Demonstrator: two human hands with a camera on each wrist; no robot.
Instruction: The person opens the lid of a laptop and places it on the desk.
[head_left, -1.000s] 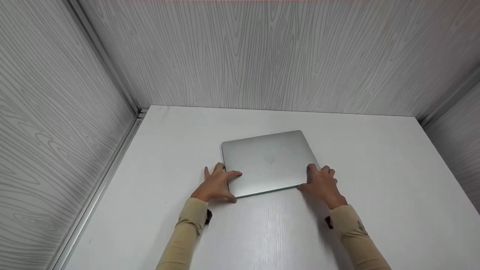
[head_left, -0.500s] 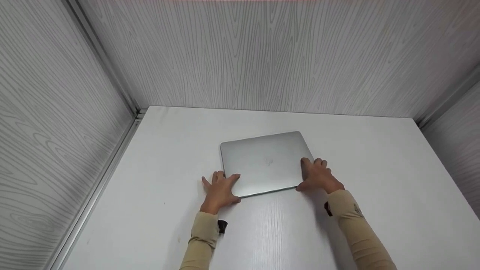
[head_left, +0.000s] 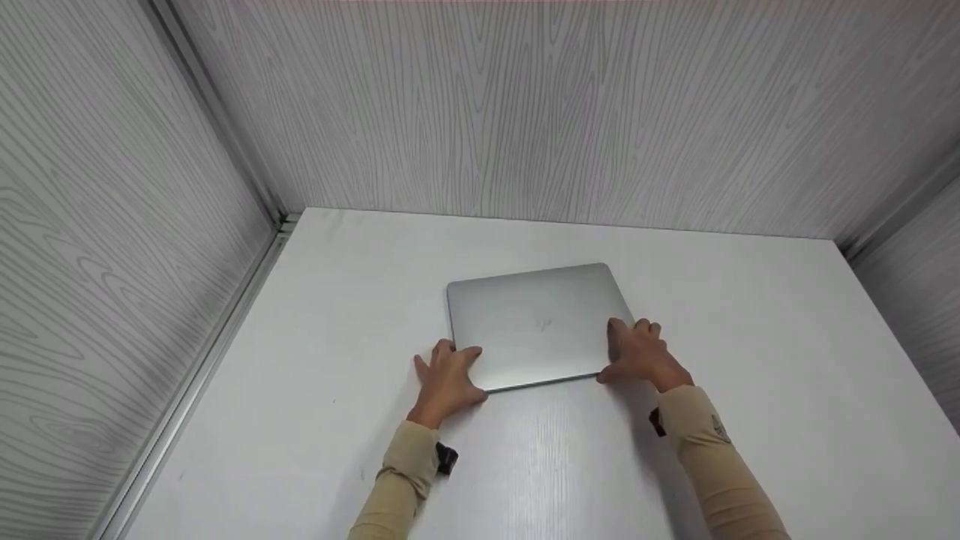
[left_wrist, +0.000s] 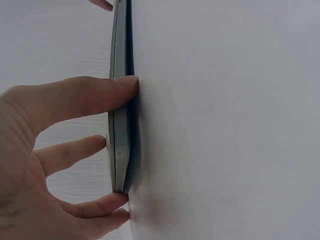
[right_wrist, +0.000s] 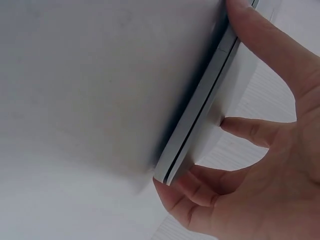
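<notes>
A closed silver laptop [head_left: 536,322] lies slightly turned on the white table, its lid up with a faint logo in the middle. My left hand [head_left: 448,382] grips its near left corner. In the left wrist view the thumb [left_wrist: 100,95] presses the front edge, one finger touches the lid and others meet the side. At the near right corner my right hand [head_left: 640,356] holds the laptop the same way, thumb on the front edge, a fingertip on the lid. The right wrist view shows further fingers [right_wrist: 192,197] curled at the side edge.
White tabletop [head_left: 337,285] surrounds the laptop on all sides. A grey wood-grain panel [head_left: 510,112] rises behind the table, with side panels at left and right. A metal rail [head_left: 225,337] runs along the left edge. Dark wrist cameras [head_left: 446,458] sit at both cuffs.
My left hand and forearm have swung to the right, the fingers settling around the corner. My right hand has shifted slightly up the laptop's side. The laptop stays nearly where it was.
</notes>
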